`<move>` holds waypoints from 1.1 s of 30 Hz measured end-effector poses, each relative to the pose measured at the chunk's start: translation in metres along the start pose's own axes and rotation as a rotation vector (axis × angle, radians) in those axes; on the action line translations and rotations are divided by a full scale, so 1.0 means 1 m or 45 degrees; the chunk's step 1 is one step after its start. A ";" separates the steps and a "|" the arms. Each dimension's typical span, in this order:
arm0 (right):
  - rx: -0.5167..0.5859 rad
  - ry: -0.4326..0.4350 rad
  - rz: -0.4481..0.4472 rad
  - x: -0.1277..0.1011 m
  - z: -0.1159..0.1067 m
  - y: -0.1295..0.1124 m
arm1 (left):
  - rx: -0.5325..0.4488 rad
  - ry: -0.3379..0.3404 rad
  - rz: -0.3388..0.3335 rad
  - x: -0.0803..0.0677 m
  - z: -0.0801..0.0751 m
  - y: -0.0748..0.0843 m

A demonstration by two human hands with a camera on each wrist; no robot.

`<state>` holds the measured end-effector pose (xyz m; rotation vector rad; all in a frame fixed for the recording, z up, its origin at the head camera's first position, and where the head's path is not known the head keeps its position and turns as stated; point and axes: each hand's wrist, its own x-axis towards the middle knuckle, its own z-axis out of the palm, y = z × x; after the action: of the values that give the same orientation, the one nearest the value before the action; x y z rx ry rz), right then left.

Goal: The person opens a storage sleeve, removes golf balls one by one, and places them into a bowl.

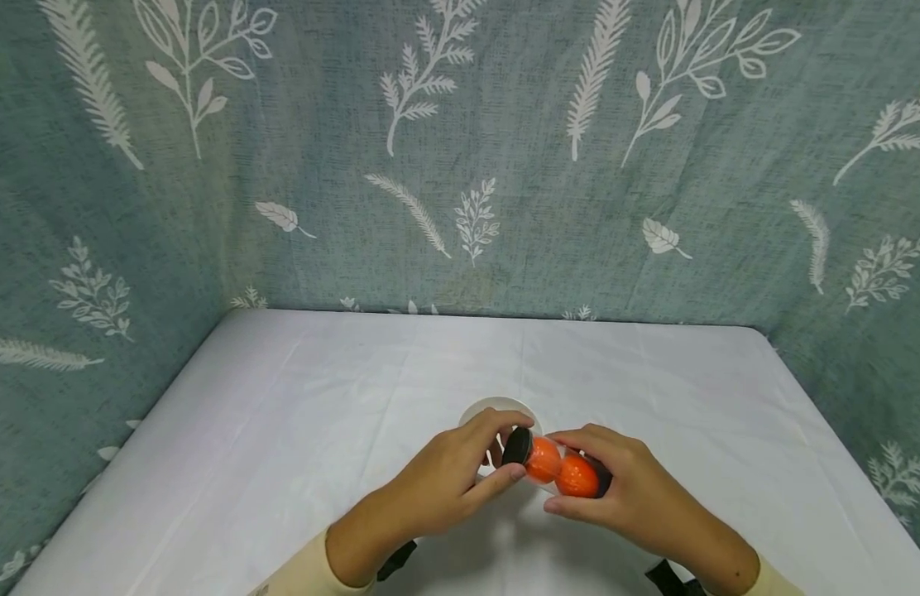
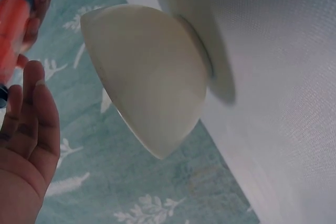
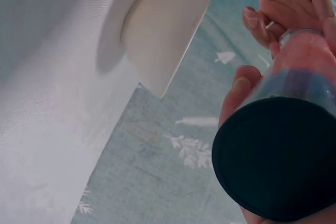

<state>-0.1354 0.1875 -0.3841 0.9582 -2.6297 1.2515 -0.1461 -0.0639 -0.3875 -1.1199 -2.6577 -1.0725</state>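
Two hands were on one clear tube holding two orange balls, with a black cap at each end. Tube was held roughly level, just above the white bowl on the white tablecloth.

Right hand was wrapped around the tube's right half, fingers curled over it, thumb underneath. Right wrist view confirmed this: fingers clamped on the tube body, the near black cap filling the frame.

Left hand was pinching the black cap on the tube's left end, between thumb and fingertips. Left wrist view showed only part of the palm and fingers beside the orange tube; the actual cap contact was out of frame there.

Progress, my read:
- Tube picked up and positioned over the bowl: done.
- Left cap was on the tube; couldn't tell whether it was loosened.
- Both balls were inside the tube.
- What showed of the bowl's inside held nothing; most of it was hidden behind the hands.

So early stage: grip set, cap not off, nothing transferred.

Green leaf-print fabric backed the table.
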 end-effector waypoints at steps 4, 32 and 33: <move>-0.040 -0.007 0.025 -0.002 0.000 0.000 | -0.003 -0.031 -0.027 0.000 0.001 0.001; -0.116 0.002 0.019 -0.005 0.003 -0.001 | 0.121 -0.053 0.017 -0.002 0.003 0.002; -0.116 0.003 0.017 -0.005 0.004 -0.001 | 0.123 -0.048 0.021 -0.002 0.003 0.002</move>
<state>-0.1302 0.1870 -0.3875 0.9259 -2.6700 1.1237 -0.1425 -0.0622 -0.3890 -1.1530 -2.6916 -0.9184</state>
